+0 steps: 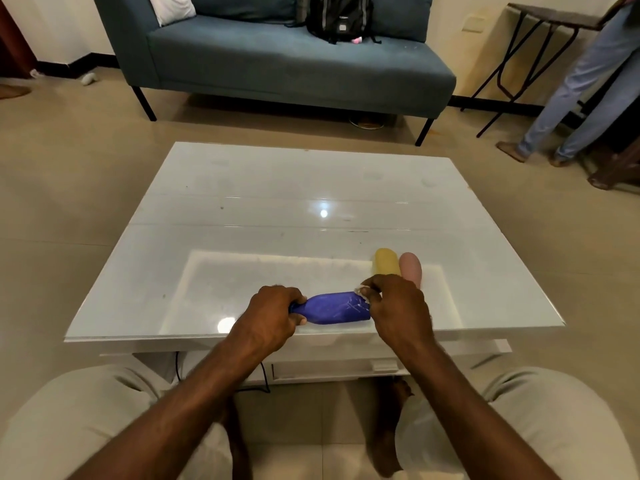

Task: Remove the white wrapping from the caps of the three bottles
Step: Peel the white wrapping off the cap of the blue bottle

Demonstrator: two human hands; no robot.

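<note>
Shiny white counter [277,202], blue sofa [277,60] at 12 o'clock. My left hand [268,317] grips the purple bottle [332,308]; right hand [398,310] pinches its wrapping [360,292], hiding that end.

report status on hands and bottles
Left hand grips blue bottle. Right hand pinches white wrapping at its end. Yellow bottle and pink bottle lie behind, nothing blocking.
</note>
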